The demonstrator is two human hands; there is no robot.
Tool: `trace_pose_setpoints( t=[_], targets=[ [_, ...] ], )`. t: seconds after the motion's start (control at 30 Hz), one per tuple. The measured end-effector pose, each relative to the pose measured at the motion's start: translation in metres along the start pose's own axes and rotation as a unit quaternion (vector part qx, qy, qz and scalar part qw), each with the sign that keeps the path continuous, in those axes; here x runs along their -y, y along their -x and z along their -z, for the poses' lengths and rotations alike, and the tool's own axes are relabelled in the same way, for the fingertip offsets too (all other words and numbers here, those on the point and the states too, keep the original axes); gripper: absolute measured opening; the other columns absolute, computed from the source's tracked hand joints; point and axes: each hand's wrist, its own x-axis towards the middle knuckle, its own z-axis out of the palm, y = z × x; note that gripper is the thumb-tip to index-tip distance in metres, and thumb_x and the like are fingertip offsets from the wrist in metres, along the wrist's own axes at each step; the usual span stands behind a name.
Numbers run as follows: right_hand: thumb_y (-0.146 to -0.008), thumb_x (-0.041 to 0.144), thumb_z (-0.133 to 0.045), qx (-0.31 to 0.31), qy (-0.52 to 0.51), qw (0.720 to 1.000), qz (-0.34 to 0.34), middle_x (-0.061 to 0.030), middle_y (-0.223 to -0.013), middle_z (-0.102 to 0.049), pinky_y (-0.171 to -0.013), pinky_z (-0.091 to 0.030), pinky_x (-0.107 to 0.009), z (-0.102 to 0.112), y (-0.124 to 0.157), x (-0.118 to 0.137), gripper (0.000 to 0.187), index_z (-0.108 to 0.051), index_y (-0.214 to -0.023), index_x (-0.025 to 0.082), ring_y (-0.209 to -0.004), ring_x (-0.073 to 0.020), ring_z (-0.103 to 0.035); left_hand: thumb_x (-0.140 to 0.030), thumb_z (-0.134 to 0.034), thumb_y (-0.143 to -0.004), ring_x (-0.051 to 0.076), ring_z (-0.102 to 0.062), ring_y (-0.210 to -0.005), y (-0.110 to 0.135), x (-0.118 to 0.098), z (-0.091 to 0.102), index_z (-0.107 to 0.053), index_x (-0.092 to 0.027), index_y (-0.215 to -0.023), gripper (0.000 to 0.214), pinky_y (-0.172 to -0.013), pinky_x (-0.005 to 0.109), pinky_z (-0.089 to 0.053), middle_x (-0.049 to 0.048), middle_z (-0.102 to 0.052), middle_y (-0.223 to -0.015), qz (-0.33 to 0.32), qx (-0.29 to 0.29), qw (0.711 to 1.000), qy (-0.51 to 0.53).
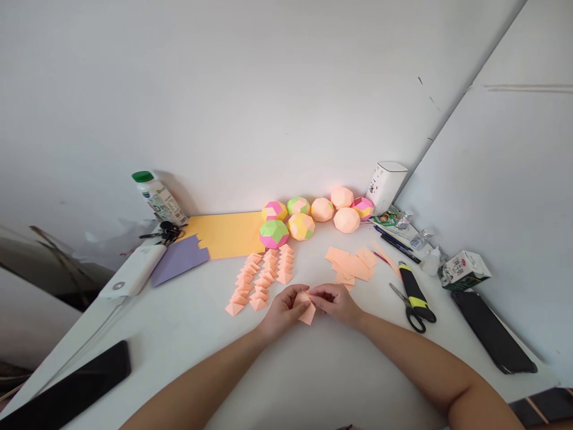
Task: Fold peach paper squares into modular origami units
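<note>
My left hand (283, 309) and my right hand (336, 301) meet at the middle of the white table (188, 334), both pinching a small folded piece of peach paper (308, 313). Just beyond my left hand lie three rows of folded peach paper units (262, 278). Flat peach paper squares (351, 264) lie past my right hand. Several finished paper balls (313, 215), peach or pink-green-yellow, stand near the wall.
Scissors (414, 301) lie right of my hands. A black phone (492, 331), a small carton (463, 270) and pens (398, 242) are further right. Orange (228, 233) and purple sheets (179, 260), a power bank (134, 270), keys and a bottle (159, 199) sit left. A dark slab (67, 391) lies near left.
</note>
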Motion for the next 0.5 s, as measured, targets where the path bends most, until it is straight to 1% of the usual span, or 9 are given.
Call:
trace_pose_setpoints(
  t=[0.13,0.23,0.33,0.5],
  targets=[
    [-0.079,0.036,-0.062,0.008,-0.012,1.0,-0.004,-0.0013,-0.06,-0.06,-0.047,-0.044,-0.024,0.0003,0.0,-0.0026,0.023,-0.07,-0.087,0.016,-0.051,-0.0112,-0.051,-0.041,-0.067,-0.073,0.017,-0.057,-0.082,-0.0002,0.0,-0.0007,-0.056,-0.019,-0.103,0.039,-0.072,0.028,-0.046,0.0025,-0.061,-0.083,-0.005,-0.01,1.0,0.005],
    [-0.079,0.037,-0.061,0.014,-0.016,1.0,-0.01,-0.0016,-0.061,-0.061,-0.046,-0.044,-0.024,0.0006,0.0001,-0.0026,0.024,-0.07,-0.087,0.017,-0.05,-0.0112,-0.051,-0.042,-0.068,-0.071,0.017,-0.058,-0.081,-0.0003,0.0006,-0.0009,-0.056,-0.019,-0.102,0.041,-0.071,0.029,-0.046,0.0025,-0.061,-0.082,0.001,-0.019,1.0,0.005],
    [-0.079,0.039,-0.061,0.013,-0.012,1.0,-0.007,-0.0016,-0.06,-0.062,-0.046,-0.045,-0.025,0.0003,0.0002,-0.0009,0.025,-0.071,-0.086,0.016,-0.049,-0.0114,-0.052,-0.043,-0.069,-0.07,0.017,-0.059,-0.079,-0.0004,0.0017,-0.0009,-0.056,-0.018,-0.101,0.042,-0.069,0.028,-0.046,0.0024,-0.062,-0.081,0.01,-0.023,1.0,0.004],
    [-0.08,0.035,-0.059,0.017,-0.005,1.0,0.007,-0.0018,-0.06,-0.063,-0.047,-0.045,-0.025,0.0002,0.0012,-0.0001,0.023,-0.071,-0.085,0.016,-0.049,-0.0116,-0.053,-0.045,-0.068,-0.07,0.014,-0.055,-0.068,-0.0005,0.0043,-0.0011,-0.056,-0.017,-0.1,0.043,-0.061,0.025,-0.042,-0.0012,-0.057,-0.07,0.02,-0.03,0.999,-0.008]
  ],
)
